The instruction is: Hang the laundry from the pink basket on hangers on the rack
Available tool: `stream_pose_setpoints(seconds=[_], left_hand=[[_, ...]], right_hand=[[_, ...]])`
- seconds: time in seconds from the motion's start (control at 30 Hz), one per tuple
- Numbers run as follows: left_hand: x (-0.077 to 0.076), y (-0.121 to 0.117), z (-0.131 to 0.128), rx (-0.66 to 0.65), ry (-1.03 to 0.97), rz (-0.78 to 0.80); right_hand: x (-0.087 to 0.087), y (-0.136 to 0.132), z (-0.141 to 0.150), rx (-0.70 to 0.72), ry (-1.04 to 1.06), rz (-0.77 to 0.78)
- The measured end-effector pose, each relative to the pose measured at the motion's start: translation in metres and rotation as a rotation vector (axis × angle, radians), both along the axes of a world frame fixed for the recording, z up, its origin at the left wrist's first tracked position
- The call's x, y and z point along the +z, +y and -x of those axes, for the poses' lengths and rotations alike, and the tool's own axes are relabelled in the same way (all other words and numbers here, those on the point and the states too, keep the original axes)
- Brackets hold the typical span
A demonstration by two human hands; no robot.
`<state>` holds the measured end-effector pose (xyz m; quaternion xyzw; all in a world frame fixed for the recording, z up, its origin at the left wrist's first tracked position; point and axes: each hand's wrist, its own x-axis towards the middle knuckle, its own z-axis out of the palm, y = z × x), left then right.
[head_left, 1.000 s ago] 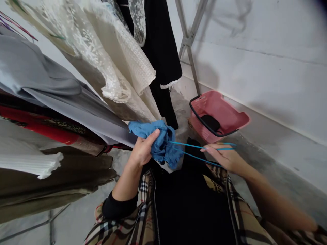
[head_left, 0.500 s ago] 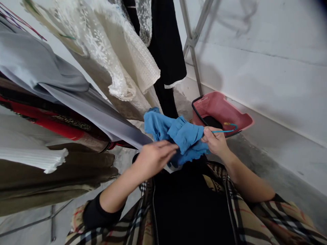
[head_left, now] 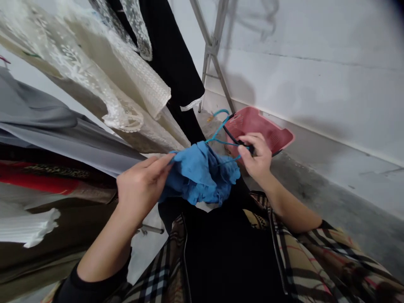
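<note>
My left hand [head_left: 142, 189] grips the edge of a crumpled blue cloth garment [head_left: 198, 174] with ruffled hems. My right hand [head_left: 257, 155] pinches a thin blue plastic clothes hanger [head_left: 224, 136] near the garment's far side. The hanger's hook [head_left: 221, 112] points up and away, and its lower part reaches toward the cloth, where the fabric hides it. I cannot tell whether it is inside the garment.
A rail of hanging clothes [head_left: 57, 122], including lace, grey and red pieces, fills the left side. A pink plastic basket [head_left: 259, 128] sits on the concrete floor against a white wall [head_left: 315, 75], behind my right hand. A metal stand leg [head_left: 213, 50] rises beyond it.
The hanger has swung up from behind the cloth, its hook now showing beyond my right hand. The garment has bunched lower between my hands, and my left hand has shifted to its near edge.
</note>
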<state>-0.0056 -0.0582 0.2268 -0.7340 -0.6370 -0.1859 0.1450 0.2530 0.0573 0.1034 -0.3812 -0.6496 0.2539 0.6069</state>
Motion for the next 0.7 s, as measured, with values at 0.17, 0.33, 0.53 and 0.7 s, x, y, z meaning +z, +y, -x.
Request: stream_pose_setpoints(seconds=[0.17,0.33,0.53,0.7], left_hand=[[0.006,-0.008,0.007,0.038,-0.003,-0.116],[0.005,-0.008,-0.007,-0.054,-0.041,-0.114],[0.003,-0.017,0.004,-0.057,-0.085,-0.104],[-0.012,-0.028,0.037,-0.005,-0.063,-0.138]], right_hand=[[-0.057,-0.024,0.001,0.008,-0.025,0.336],[-0.083,-0.019,0.043,0.354,-0.099,0.762],[-0.089,0.008,0.044,0.516,0.184,0.965],[-0.073,0.021,0.007,0.485,0.437,1.067]])
